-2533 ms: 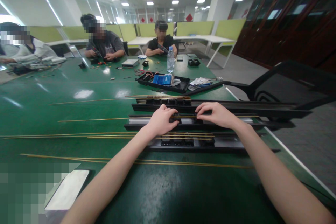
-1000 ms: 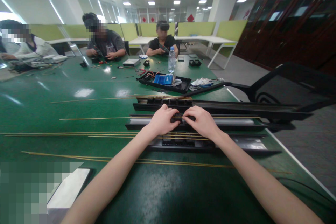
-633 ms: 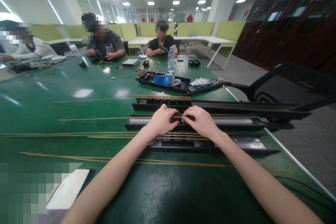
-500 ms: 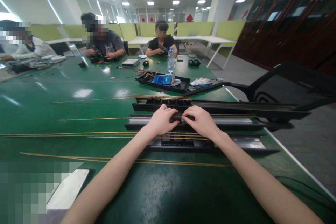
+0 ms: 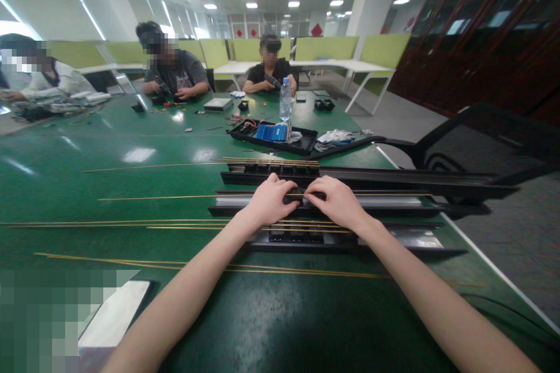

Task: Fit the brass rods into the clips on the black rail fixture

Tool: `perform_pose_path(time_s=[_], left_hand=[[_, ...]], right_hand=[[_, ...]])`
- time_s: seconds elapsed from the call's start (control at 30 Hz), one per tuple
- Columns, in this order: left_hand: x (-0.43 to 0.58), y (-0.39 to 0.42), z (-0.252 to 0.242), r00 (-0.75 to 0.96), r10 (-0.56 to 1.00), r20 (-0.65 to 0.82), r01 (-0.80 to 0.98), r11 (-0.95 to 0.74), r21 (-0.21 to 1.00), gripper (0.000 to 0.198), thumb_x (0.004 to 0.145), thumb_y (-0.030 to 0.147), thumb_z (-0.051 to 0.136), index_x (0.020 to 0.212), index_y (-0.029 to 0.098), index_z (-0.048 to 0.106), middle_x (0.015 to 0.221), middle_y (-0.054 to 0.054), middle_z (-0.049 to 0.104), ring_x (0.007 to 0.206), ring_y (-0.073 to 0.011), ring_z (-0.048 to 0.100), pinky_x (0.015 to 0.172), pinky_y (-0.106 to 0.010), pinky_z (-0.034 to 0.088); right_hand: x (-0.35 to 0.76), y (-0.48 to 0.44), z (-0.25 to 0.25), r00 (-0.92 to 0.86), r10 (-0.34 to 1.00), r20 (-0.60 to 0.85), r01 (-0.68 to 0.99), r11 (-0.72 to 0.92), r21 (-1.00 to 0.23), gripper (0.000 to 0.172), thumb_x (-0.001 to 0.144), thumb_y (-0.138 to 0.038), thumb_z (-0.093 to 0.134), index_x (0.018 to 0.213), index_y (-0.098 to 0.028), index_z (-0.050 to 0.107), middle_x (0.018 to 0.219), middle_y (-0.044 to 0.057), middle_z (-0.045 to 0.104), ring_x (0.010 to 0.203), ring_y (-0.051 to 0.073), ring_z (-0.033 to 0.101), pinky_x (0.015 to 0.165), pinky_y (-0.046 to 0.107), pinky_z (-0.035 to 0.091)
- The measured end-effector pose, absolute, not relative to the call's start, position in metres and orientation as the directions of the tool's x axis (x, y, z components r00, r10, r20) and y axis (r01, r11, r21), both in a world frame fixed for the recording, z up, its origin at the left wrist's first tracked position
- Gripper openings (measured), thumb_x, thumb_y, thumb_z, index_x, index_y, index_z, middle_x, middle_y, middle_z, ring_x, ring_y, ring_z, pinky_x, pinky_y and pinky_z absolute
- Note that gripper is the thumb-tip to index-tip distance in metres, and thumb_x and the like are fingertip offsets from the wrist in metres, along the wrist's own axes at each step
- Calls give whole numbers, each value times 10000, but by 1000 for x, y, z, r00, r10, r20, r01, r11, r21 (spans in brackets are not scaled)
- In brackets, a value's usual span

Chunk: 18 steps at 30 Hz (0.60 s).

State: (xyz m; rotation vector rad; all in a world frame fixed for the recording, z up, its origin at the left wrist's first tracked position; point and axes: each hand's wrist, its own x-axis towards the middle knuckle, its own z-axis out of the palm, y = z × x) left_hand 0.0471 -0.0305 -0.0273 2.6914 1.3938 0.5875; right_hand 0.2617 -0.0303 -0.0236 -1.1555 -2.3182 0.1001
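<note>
My left hand (image 5: 272, 201) is closed, thumb and fingers around a small black block (image 5: 298, 192) over the middle black channel (image 5: 394, 210). Just to its right, my right hand (image 5: 335, 201) has its fingertips pinched at a thin brass-coloured rod (image 5: 157, 197), close against the block. This rod passes through or along the block and sticks out far on both sides; which of the two is hidden by the fingers. Nearer me, several similar rods (image 5: 109, 225) lie across black blocks (image 5: 297, 236) in the near channel (image 5: 406, 239).
Behind my hands is a far channel (image 5: 415, 178) with more blocks and rods. Two loose rods (image 5: 306, 271) lie in front on the green table (image 5: 262, 320). A black tray (image 5: 249, 139), a water bottle (image 5: 286, 102) and gloves (image 5: 336, 139) are farther back. Several people sit opposite; a chair (image 5: 472, 145) stands right.
</note>
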Motion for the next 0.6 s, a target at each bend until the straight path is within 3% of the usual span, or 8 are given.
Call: perform_pose_path(time_s=[0.6], left_hand=[[46,-30,-29,518,796,313,778,-590,216,433,858,419,627,1226,193,640,985,-71,711,986,-267,511,878,-371,484]], right_hand=[[268,-26,-23,-508,752,419,705,643,-300,107,893,-250,632,844,-231,725,938,34,742,904,223,638,828,357,493]])
